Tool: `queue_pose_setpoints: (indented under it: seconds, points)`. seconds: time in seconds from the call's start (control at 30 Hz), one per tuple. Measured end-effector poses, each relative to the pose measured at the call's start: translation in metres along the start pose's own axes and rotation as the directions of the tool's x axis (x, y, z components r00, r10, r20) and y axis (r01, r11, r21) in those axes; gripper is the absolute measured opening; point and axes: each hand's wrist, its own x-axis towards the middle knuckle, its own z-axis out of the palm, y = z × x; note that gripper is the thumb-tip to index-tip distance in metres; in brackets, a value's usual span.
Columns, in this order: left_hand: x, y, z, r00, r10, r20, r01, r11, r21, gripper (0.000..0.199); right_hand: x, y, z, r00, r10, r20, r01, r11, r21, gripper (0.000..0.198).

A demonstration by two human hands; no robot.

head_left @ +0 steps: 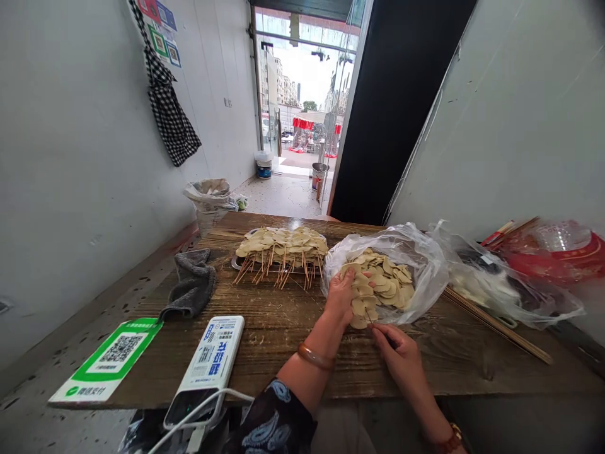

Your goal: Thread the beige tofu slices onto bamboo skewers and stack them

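My left hand (341, 295) is closed around a row of thin, pale round slices (363, 301) threaded on a skewer. My right hand (397, 347) pinches the near end of that thin wooden skewer (369, 319), just below the lowest slice. Right behind my hands, a clear plastic bag (428, 252) lies open with many loose slices (390, 277) of the same kind inside. To the left, a pile of finished-looking skewers of slices (283, 244) rests on a metal tray, the bare stick ends pointing toward me.
On the wooden table (269, 340) lie a grey cloth (191, 284), a green QR-code card (111, 356) and a white power bank (210, 362) with a cable. Long bare sticks (505, 328) and another plastic bag (505, 284) are at the right. A lined bin (208, 198) stands beyond.
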Motion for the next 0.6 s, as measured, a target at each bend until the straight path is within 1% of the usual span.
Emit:
queue_pose_setpoints:
  seconds: [0.1, 0.17, 0.27, 0.33, 0.43, 0.53, 0.6]
  points:
    - [0.001, -0.002, -0.002, 1.000, 0.004, -0.014, -0.004, 1.000, -0.001, 0.036, 0.001, -0.003, -0.002, 1.000, 0.013, 0.009, -0.013, 1.000, -0.011, 0.034]
    - [0.002, -0.003, -0.004, 1.000, -0.006, -0.020, 0.006, 1.000, 0.010, 0.034, 0.002, -0.007, -0.007, 0.999, 0.037, 0.036, -0.036, 0.999, -0.015, 0.034]
    - [0.003, -0.003, -0.004, 0.999, -0.034, 0.008, 0.035, 0.999, -0.017, 0.038, 0.007, -0.017, -0.020, 0.991, 0.122, 0.062, -0.123, 0.992, 0.006, 0.036]
    - [0.004, -0.001, -0.004, 0.999, -0.044, 0.016, 0.045, 0.996, -0.075, 0.046, 0.012, -0.025, -0.030, 0.985, 0.171, 0.034, -0.172, 0.985, 0.027, 0.039]
    - [0.007, -0.001, -0.008, 0.996, -0.075, -0.042, 0.068, 0.987, -0.145, 0.051, 0.026, -0.038, -0.042, 0.981, 0.192, -0.004, -0.192, 0.980, 0.059, 0.040]
    - [0.011, -0.008, -0.015, 0.986, -0.138, -0.090, 0.127, 0.985, -0.121, 0.043, 0.044, -0.054, -0.040, 0.980, 0.197, -0.004, -0.194, 0.970, 0.148, 0.039]
    - [0.014, -0.016, -0.021, 0.988, -0.148, -0.047, 0.144, 0.987, -0.071, 0.038, 0.058, -0.066, -0.030, 0.981, 0.191, 0.030, -0.193, 0.956, 0.219, 0.037]
